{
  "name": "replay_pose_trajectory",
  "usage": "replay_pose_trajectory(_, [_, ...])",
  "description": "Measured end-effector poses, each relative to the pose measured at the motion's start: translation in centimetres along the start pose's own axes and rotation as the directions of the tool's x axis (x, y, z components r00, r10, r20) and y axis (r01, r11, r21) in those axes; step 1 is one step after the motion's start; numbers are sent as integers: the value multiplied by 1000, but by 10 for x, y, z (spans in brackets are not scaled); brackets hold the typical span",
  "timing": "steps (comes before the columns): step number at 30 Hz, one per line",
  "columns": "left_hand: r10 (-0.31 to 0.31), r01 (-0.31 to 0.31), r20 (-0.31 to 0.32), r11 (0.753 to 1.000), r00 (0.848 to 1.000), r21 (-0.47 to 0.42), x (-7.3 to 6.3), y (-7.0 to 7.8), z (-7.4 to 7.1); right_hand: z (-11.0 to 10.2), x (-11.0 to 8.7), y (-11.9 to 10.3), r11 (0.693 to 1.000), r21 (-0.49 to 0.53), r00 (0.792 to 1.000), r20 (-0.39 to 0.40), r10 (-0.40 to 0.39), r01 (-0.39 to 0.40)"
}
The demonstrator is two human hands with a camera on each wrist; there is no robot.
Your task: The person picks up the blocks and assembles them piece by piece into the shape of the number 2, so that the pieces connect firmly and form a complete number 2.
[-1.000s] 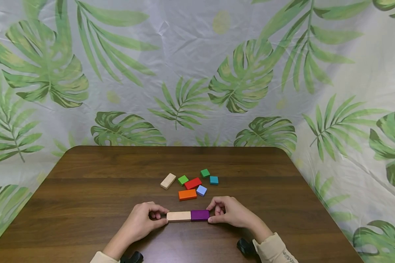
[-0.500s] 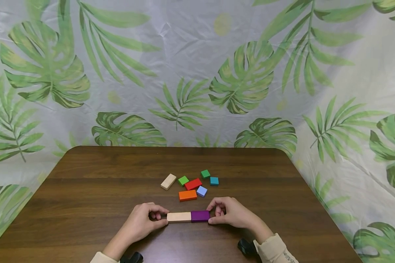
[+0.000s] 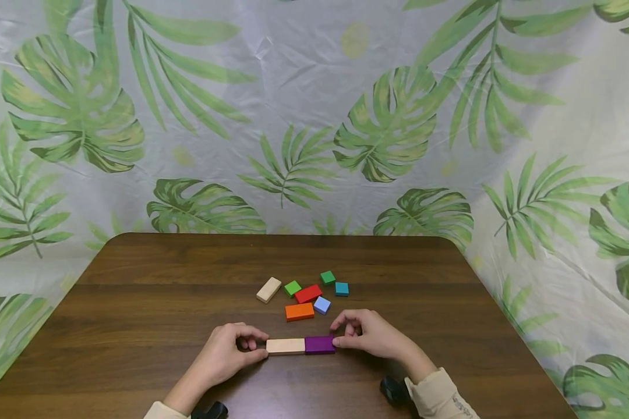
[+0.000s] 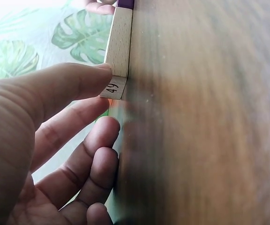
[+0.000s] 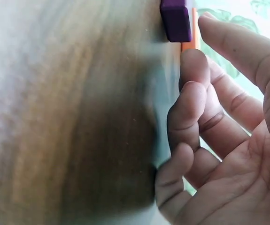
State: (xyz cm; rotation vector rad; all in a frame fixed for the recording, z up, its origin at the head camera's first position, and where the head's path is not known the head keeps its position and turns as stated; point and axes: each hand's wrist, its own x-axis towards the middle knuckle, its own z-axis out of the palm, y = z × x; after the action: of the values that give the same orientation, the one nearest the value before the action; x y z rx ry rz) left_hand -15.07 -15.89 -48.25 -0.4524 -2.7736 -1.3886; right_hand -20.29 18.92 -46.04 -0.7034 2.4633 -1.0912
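A pale wooden block [image 3: 285,347] and a purple block [image 3: 320,345] lie end to end in a row on the table. My left hand [image 3: 229,350] pinches the left end of the pale block between thumb and index finger; in the left wrist view its end face [image 4: 112,87] carries a printed number. At the row's other end, my right hand [image 3: 371,334] hovers by the purple block with loosely bent fingers. The right wrist view shows its thumb [image 5: 228,40] a little apart from the purple block [image 5: 177,21].
Behind the row lie an orange block [image 3: 299,312], a red block [image 3: 308,293], a light blue block [image 3: 322,305], a teal block [image 3: 342,289], two green blocks [image 3: 293,288] and another pale block [image 3: 269,290]. A leaf-patterned cloth [image 3: 304,105] hangs beyond the brown table [image 3: 162,302].
My right hand has lifted slightly, its thumb moving up and off the front corner of the purple block. The left hand and the blocks have stayed put.
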Motion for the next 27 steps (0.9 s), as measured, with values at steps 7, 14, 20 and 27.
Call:
replay_pose_trajectory(7, [-16,16,1,1000,1000,-5,1,-1,1,-6,11,2,999,-34,999,-30,-43,42])
replay_pose_trajectory(14, [-19,19,-5,1000,1000,-7,0,-1,1,-13,28,-5,996,-64,998,-24,-61,59])
replay_pose_trajectory(20, [-22,22,-5,1000,1000,-5,0,-1,1,-15,41,-11,994,-98,998,-7,-59,58])
replay_pose_trajectory(27, [-23,23,-5,1000,1000,-11,0,1,1,-13,55,-16,990,-133,999,-10,-54,52])
